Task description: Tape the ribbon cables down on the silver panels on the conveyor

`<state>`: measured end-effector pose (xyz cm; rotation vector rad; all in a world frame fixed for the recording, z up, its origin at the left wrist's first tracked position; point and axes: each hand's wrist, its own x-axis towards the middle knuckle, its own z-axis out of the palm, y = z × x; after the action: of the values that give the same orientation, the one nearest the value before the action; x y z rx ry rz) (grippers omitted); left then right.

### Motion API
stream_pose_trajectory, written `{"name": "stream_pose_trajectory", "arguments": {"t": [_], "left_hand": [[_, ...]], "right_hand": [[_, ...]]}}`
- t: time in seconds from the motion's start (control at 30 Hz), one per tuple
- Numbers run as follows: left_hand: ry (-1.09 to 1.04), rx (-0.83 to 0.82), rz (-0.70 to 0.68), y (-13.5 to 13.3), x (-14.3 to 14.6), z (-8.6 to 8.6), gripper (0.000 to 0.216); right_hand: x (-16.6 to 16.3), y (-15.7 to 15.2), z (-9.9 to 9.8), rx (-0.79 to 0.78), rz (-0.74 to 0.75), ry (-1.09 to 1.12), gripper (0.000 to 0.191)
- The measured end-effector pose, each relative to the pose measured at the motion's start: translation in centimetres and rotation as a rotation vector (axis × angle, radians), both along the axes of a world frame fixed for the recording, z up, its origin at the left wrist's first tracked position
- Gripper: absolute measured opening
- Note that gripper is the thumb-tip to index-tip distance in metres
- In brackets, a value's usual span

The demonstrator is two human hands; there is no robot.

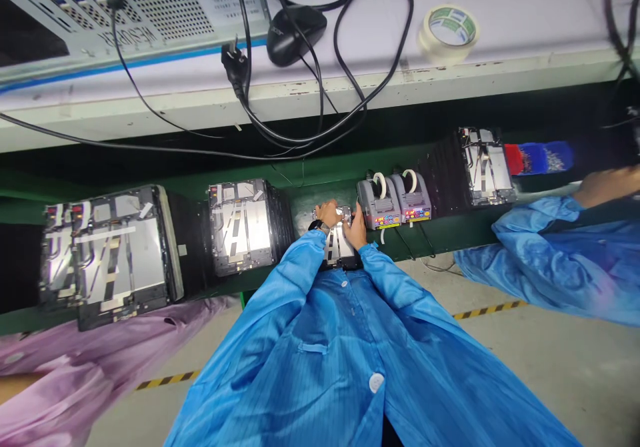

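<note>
While a worker in a blue antistatic smock (320, 340) reaches across the green bench (320, 197), the left hand (327, 213), wearing a wristwatch (320, 227), and the right hand (356, 228) close narrowly around a small metal piece (343, 215). It sits at the far end of an opened tablet panel (337, 247), at centre frame. Two tape dispensers (395, 199) stand just beside the hands at 3 o'clock. More opened panels (243, 227) line the bench at 9 and 2 o'clock. A roll of masking tape (449, 33) sits at 1 o'clock on a white ledge (500, 80), with a computer mouse (295, 33) at 12 o'clock. A co-worker's blue sleeve (555, 260) enters at 4 o'clock, a pink sleeve (85, 373) at 8 o'clock.
</note>
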<state>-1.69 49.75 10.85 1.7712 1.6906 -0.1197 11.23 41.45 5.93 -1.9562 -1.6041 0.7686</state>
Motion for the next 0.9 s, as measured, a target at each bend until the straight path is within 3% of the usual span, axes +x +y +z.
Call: {"name": "stream_pose_trajectory", "arguments": {"t": [0.4,0.47,0.6,0.77,0.9], "left_hand": [[-0.037,0.047,0.010,-0.3,-0.2,-0.1,0.045],[-0.085,0.161,0.101,-1.1,-0.8,0.1,0.041],[-0.128,0.360,0.419,-4.5,-3.1,-0.2,0.040],[-0.221,0.227,0.663,-10.1,-6.6,-2.6,0.041],[-0.324,0.148,0.720,-11.3,-8.0,-4.1,0.036]], "right_hand": [[-1.5,0.1,1.4,-0.057,-0.110,-0.001,0.086],[-1.5,0.1,1.7,-0.057,-0.098,-0.039,0.088],[-1.6,-0.6,2.4,-0.027,-0.074,-0.114,0.088],[-3.0,-1.2,2.7,0.053,0.062,-0.059,0.081],[-4.7,-0.5,2.6,0.051,0.200,0.013,0.077]]}}
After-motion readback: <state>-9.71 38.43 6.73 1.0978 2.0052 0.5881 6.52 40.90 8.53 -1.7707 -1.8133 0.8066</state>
